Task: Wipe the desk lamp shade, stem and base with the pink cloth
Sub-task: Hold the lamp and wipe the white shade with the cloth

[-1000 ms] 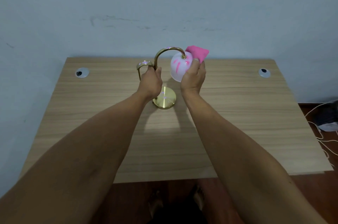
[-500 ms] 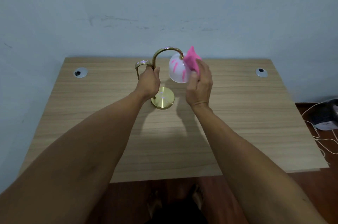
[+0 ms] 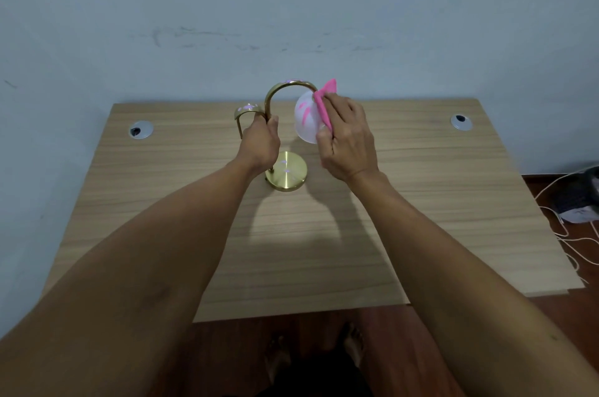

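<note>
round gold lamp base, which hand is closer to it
Left. The left hand grips the curved gold stem just above the round gold lamp base. The right hand is higher and off to the right, pressing the pink cloth against the white shade.

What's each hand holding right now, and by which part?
Left hand grips the brass stem of the desk lamp, low on its upright. Right hand holds the pink cloth against the white shade.

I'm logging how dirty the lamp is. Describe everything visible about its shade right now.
The shade is a small white, bell-shaped dome, glossy and maybe translucent, hanging mouth-down from the arched brass stem above the desk. Pink streaks mark its front. The right hand presses the pink cloth against its right side.
</note>
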Available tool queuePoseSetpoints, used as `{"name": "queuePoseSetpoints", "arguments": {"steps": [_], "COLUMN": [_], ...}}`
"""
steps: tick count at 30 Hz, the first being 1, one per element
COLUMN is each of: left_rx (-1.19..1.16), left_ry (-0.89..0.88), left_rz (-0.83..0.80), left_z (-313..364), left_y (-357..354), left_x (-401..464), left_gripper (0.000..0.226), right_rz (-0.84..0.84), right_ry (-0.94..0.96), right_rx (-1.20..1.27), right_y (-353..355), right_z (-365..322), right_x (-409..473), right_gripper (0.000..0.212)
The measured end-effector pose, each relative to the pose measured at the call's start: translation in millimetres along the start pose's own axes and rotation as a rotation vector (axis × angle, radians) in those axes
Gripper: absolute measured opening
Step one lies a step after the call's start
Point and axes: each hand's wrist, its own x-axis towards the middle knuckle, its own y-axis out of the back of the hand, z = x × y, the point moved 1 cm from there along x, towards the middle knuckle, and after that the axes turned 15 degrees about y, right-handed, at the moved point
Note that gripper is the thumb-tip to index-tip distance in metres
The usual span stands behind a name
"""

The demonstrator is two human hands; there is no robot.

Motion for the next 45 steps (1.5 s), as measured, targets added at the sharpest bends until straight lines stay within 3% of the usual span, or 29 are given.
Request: {"name": "queuePoseSetpoints", "arguments": {"steps": [5,13,19,22,27,31,34,38,41,45], "left_rx": [0.013,0.03,0.031,0.036,0.037,0.036,0.028,0.036,0.035,0.026], "left_ry": [-0.014,-0.015,-0.007,-0.018,-0.022,-0.021,-0.024,-0.03,-0.02,-0.027], "left_rz": [0.009,-0.026,-0.017,-0.023,-0.013,-0.015,-0.017,-0.008,-0.013,-0.022], "left_z": [-0.7,-5.4,-5.0,-5.3,-7.2,-7.4,-8.0,-7.9,-8.1,-9.0], "left_y": [0.8,4.2,2.3,2.6,1.7,1.1,0.7,0.7,0.7,2.3], "left_x": [1.8,6.0,6.5,8.5,8.4,9.4,10.2,9.7,9.9,9.5], "left_gripper": [0.039,0.04,0.041,0.042,0.04,0.041,0.04,0.041,0.041,0.04], "right_rz": [-0.054,0.099,-0.042,-0.059,0.09,-0.015,0.088,0.037,0.124,0.066], "right_ry": [0.083,-0.273,-0.004,0.086,-0.235,0.016,-0.149,-0.063,-0.184,-0.163], "right_rx": [-0.051,0.218,-0.015,-0.013,0.213,0.078,0.155,0.113,0.174,0.157], "right_y": [0.5,-2.2,7.0,7.1,5.5,7.2,5.5,4.8,6.6,7.8], "right_z": [-7.5,-1.6,-6.3,-6.0,1.3,-1.2,-0.7,-4.7,-4.8,-1.1], "right_x": [-3.5,12.2,-0.7,-0.8,5.5,1.6,2.9,1.1,7.8,13.0], "right_gripper": [0.052,0.053,0.05,0.05,0.054,0.051,0.052,0.051,0.049,0.046]}}
